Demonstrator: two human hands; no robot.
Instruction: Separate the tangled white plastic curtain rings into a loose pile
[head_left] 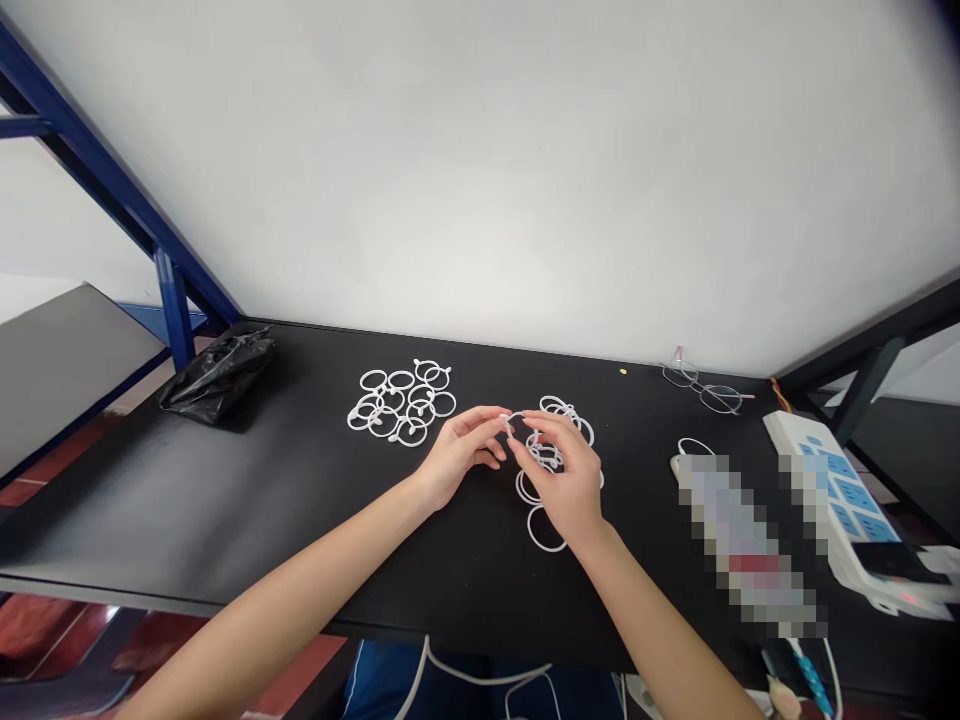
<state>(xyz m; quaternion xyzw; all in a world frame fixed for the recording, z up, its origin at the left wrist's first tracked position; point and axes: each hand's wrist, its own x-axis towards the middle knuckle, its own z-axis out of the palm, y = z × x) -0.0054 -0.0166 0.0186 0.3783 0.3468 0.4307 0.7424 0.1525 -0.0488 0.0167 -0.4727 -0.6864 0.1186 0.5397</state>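
Note:
Between my two hands a white plastic ring [508, 428], like a curtain ring, is held just above the black table. My left hand [454, 452] pinches its left side with thumb and forefinger, the other fingers loosely curled. Thumb and fingers of my right hand [566, 478] grip the same ring from the right. Beneath and around the right hand lies a loose group of similar white rings [546, 548], partly hidden by that hand. To the left of my hands, a second spread of overlapping white rings [400, 381] shows small knobs on several of them.
A crumpled black plastic bag [221, 378] lies at the table's left. On the right are eyeglasses [701, 387], a blurred-out phone-like object [742, 545] and a white power strip [840, 500] with plugs. A white wall [480, 180] stands behind the table [300, 480]. Cables hang at the front edge.

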